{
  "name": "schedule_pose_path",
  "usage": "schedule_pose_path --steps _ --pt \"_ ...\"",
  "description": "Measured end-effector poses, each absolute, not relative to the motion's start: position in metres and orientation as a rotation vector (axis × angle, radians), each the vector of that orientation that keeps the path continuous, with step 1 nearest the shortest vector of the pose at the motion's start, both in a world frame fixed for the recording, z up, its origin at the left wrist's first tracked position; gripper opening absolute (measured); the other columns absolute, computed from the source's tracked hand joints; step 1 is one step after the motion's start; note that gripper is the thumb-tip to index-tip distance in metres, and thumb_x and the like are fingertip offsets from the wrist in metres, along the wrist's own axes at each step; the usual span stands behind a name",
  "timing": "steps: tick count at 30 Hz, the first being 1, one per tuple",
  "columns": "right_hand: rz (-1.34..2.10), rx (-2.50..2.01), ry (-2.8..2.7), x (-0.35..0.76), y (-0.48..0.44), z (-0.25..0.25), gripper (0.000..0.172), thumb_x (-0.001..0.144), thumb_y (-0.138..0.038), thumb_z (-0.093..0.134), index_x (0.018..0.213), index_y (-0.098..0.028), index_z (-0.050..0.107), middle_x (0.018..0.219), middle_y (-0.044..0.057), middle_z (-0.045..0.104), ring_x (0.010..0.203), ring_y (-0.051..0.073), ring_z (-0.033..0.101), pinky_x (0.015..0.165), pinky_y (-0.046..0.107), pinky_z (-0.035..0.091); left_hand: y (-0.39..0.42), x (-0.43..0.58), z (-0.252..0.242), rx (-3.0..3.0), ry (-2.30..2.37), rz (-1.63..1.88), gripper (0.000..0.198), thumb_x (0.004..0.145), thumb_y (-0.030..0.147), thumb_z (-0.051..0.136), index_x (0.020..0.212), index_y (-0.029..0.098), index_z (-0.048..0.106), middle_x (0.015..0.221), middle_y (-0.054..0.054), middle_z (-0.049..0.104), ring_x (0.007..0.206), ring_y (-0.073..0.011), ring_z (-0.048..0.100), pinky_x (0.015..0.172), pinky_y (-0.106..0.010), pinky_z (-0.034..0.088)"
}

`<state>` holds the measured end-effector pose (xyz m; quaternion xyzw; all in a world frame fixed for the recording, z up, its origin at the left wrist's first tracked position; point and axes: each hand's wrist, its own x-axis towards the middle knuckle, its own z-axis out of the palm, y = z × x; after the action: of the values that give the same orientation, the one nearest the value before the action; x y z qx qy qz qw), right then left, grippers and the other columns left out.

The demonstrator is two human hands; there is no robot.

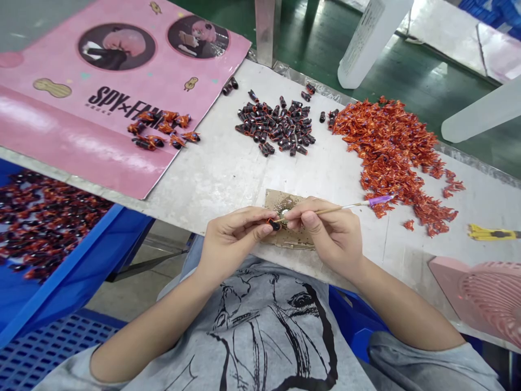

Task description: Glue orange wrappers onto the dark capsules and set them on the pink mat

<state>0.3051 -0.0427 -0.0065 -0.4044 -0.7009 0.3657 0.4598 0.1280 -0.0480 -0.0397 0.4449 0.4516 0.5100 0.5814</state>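
My left hand (230,239) pinches a small black plastic part (275,224) with some orange at its edge, between thumb and fingertips. A thin wooden stick (330,209) with a purple far end is gripped in my right hand (337,231). Its near tip meets the black part, though the exact contact is too small to make out. Below both hands lies a stained piece of cardboard (293,239), with a brownish smear and a small whitish round thing partly hidden by my fingers. Farther back sit a cluster of black cup-shaped parts (277,125) and a heap of orange spiky parts (391,146).
Several joined orange-and-black pieces (165,129) rest on a pink printed sheet (122,163) at left. A blue bin (77,266) full of similar pieces stands below. To the right are a yellow-and-black cutter (491,233) and a pink fan (488,293). White bottles (366,46) hang over the far edge.
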Motion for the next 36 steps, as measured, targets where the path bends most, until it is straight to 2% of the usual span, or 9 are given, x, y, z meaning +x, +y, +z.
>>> schedule_pose_path --steps 14,18,22,29,36 --pt "0.864 -0.999 -1.781 0.306 -0.042 -0.009 0.04 0.103 -0.031 0.045 0.076 -0.018 0.071 0.078 0.007 0.074 0.075 0.015 0.072 0.065 0.026 0.059 -0.048 0.127 -0.039 1.107 1.076 1.181 0.014 0.071 0.019 0.082 0.082 0.029 0.083 0.084 -0.003 0.081 0.078 -0.0189 0.074 0.066 -0.028 0.063" --pt "0.707 -1.042 -1.854 0.31 -0.039 -0.011 0.033 0.102 -0.022 0.044 0.08 -0.018 0.069 0.079 0.007 0.074 0.073 0.015 0.07 0.067 0.027 0.058 -0.05 0.127 -0.042 1.087 1.071 1.199 0.015 0.073 0.02 0.081 0.084 0.029 0.083 0.087 -0.003 0.081 0.082 -0.0186 0.075 0.072 -0.028 0.064" --pt "0.53 -1.115 -2.028 0.314 -0.034 -0.02 0.031 0.098 -0.018 0.048 0.073 -0.018 0.066 0.078 0.008 0.074 0.071 0.017 0.069 0.069 0.029 0.057 -0.051 0.126 -0.044 1.068 1.069 1.209 0.017 0.074 0.019 0.081 0.087 0.029 0.083 0.09 -0.003 0.081 0.082 -0.0178 0.075 0.077 -0.03 0.064" --pt "0.559 -1.193 -2.061 0.315 -0.03 -0.027 0.032 0.098 -0.021 0.048 0.071 -0.018 0.066 0.076 0.007 0.073 0.069 0.017 0.067 0.069 0.03 0.056 -0.051 0.125 -0.043 1.066 1.081 1.189 0.015 0.074 0.02 0.081 0.087 0.028 0.083 0.092 -0.004 0.081 0.085 -0.0192 0.075 0.079 -0.031 0.064" --pt "0.624 -1.179 -1.891 0.312 -0.034 -0.018 0.031 0.098 -0.02 0.051 0.071 -0.018 0.066 0.074 0.005 0.073 0.065 0.014 0.068 0.063 0.024 0.055 -0.048 0.125 -0.041 1.127 1.083 1.187 0.016 0.074 0.019 0.08 0.087 0.029 0.083 0.091 -0.003 0.081 0.087 -0.0201 0.074 0.081 -0.032 0.063"
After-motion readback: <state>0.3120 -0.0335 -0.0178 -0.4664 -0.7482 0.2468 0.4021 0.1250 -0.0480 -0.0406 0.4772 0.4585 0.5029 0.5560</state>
